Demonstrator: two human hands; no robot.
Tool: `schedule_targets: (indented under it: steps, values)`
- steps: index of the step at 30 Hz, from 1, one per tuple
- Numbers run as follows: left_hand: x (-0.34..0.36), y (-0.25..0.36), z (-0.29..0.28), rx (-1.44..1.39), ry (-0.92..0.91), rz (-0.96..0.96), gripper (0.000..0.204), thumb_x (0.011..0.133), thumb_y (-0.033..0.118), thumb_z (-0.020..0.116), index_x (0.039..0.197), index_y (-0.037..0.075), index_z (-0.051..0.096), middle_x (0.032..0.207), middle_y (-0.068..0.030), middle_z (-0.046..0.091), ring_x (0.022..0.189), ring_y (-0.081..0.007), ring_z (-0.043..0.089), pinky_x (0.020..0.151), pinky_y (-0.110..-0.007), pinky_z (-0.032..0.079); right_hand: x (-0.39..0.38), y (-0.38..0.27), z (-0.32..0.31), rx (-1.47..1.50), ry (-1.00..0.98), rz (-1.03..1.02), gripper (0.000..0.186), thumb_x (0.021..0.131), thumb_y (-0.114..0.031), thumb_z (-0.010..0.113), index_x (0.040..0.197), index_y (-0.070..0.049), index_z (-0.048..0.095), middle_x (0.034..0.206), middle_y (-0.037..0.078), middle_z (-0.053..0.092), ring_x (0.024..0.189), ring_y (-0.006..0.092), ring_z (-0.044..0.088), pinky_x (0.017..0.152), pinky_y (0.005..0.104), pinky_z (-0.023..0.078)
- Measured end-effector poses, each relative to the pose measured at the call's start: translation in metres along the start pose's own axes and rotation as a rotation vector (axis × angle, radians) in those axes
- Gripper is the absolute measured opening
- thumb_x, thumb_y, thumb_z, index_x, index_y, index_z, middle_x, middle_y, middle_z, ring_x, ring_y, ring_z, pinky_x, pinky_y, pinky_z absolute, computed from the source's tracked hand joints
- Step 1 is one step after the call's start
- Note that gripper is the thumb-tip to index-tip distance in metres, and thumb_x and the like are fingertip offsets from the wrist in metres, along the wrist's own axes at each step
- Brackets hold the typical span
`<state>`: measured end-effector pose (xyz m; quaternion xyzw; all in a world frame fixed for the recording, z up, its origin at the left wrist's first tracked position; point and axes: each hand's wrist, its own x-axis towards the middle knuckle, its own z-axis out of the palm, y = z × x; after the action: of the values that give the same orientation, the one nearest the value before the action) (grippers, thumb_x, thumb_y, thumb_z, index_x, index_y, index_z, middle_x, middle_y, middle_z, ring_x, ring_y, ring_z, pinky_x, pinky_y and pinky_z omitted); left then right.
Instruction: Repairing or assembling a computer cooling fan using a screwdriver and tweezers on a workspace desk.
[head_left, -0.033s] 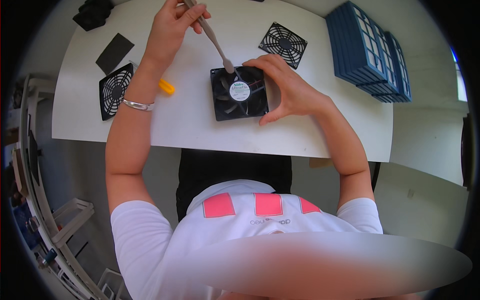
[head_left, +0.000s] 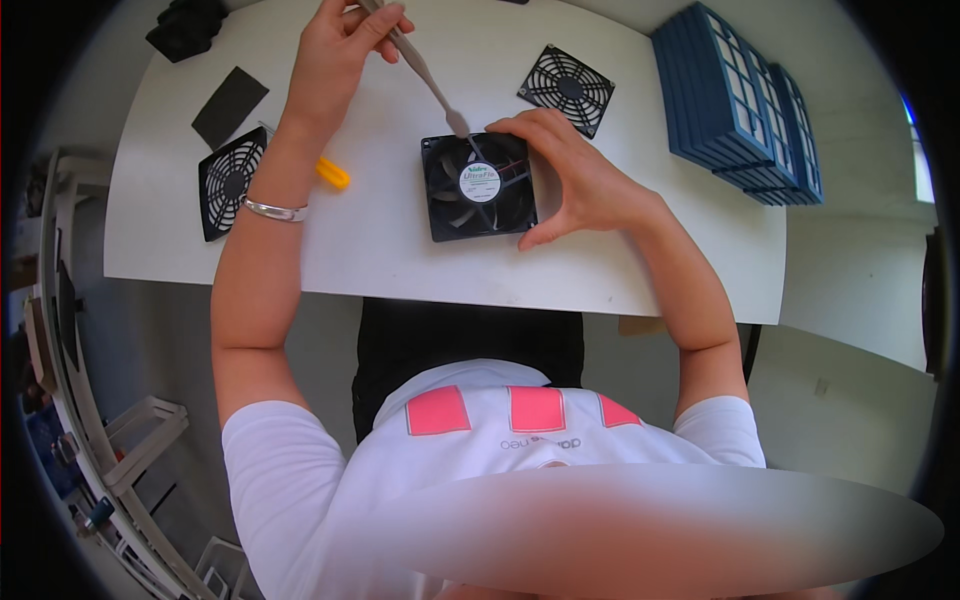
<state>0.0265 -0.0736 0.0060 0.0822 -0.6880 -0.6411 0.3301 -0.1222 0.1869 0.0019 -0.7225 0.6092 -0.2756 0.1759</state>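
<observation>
A square black cooling fan [head_left: 455, 212] with a round white label lies flat on the white table in front of me. My right hand [head_left: 570, 170] grips its right side, fingers at the far corner and thumb at the near right corner. From the far left, my left hand [head_left: 345, 50] pinches a slim grey-beige brush [head_left: 430, 83] by its handle. The brush's tip slants down to the fan's far edge; whether it touches the frame I cannot tell. A black fan guard [head_left: 567, 88] lies just beyond my right hand.
Beside my left forearm lie another black fan guard [head_left: 230, 187], a dark flat sheet [head_left: 230, 108] and a yellow-handled tool [head_left: 333, 174], partly hidden by the arm. Stacked blue plastic bins [head_left: 715, 100] stand at the right edge. A black object [head_left: 187, 28] sits at the far left.
The brush tip has moved a little away from me, from over the fan's blades to its far edge. My left hand shifted slightly with it; the fan and right hand stayed.
</observation>
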Motion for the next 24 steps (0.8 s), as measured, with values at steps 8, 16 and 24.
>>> schedule_targets:
  steps: [8, 16, 24]
  values:
    - [-0.012, 0.008, 0.018, 0.065, 0.106, -0.062, 0.019, 0.094, 0.004, 0.064, 0.103, 0.002, 0.048, 0.081, -0.0108, 0.063, 0.060, -0.0126, 0.058, 0.053, -0.025, 0.051, 0.002, -0.010, 0.004, -0.074, 0.053, 0.015, 0.105, 0.052, -0.045, 0.095, 0.135, -0.003, 0.047, 0.120, 0.017, 0.051, 0.113, 0.0354, 0.047, 0.100, 0.0441, 0.042]
    - [-0.025, 0.012, 0.026, 0.268, 0.016, -0.015, 0.022, 0.096, 0.022, 0.067, 0.105, 0.006, 0.055, 0.085, -0.0079, 0.067, 0.066, -0.0102, 0.060, 0.068, -0.023, 0.050, 0.003, -0.015, 0.011, -0.140, 0.107, 0.013, 0.104, 0.052, -0.049, 0.094, 0.132, -0.001, 0.047, 0.120, 0.018, 0.050, 0.113, 0.0359, 0.047, 0.100, 0.0444, 0.041]
    - [-0.022, 0.022, 0.030, 0.218, 0.128, -0.026, 0.020, 0.091, 0.001, 0.060, 0.103, 0.003, 0.045, 0.076, -0.0065, 0.056, 0.053, -0.0113, 0.056, 0.046, -0.025, 0.048, 0.003, -0.020, 0.012, -0.189, 0.125, 0.025, 0.104, 0.052, -0.053, 0.094, 0.129, 0.001, 0.048, 0.117, 0.018, 0.050, 0.110, 0.0366, 0.048, 0.098, 0.0442, 0.042]
